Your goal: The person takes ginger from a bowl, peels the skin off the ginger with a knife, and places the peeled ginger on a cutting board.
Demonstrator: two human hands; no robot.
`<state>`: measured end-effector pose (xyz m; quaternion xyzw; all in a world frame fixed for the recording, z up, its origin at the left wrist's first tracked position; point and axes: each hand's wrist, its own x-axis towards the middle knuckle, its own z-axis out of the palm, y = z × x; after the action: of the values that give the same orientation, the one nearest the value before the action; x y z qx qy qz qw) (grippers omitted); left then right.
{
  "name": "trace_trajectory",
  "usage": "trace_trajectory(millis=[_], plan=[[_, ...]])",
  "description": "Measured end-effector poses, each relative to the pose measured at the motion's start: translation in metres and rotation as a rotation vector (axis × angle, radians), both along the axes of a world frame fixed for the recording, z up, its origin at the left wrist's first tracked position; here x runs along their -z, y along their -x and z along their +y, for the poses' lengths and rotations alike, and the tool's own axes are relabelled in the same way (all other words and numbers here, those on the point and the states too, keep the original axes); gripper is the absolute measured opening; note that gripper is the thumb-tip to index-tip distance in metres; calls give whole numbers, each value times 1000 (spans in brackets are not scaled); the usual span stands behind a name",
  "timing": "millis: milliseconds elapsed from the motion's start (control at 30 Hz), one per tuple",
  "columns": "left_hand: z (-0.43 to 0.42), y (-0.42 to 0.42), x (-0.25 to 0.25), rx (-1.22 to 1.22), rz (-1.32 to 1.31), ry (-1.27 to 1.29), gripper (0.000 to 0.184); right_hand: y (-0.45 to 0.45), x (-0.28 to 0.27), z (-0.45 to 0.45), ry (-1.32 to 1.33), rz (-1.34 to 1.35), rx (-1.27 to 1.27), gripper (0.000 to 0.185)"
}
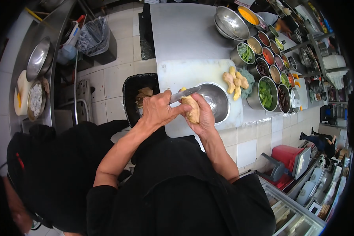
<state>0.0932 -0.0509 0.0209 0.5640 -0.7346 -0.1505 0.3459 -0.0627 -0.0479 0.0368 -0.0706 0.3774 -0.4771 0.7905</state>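
Observation:
My left hand grips a knife, its blade pointing right across the top of a piece of ginger. My right hand is wrapped around that ginger, which has tan skin and a paler upper end. Both hands are close together above the near part of a white cutting board. Just behind my right hand sits a round metal bowl, partly hidden by the fingers. Several pale ginger pieces lie at the board's right side, beside a greenish cloth.
Several metal containers of cut vegetables crowd the right of the steel table. Stacked metal bowls stand behind. A black-lined bin with brown scraps is left of the board. A person in black is close on my left.

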Motion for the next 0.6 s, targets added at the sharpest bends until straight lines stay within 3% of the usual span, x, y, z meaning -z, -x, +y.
trace_trajectory(millis=[333,600], plan=[[4,3,7,93,69,-373,74,1,1,-1,-33,82,28,28],[9,4,9,124,126,-451,70,4,11,-3,-54,29,-14,25]])
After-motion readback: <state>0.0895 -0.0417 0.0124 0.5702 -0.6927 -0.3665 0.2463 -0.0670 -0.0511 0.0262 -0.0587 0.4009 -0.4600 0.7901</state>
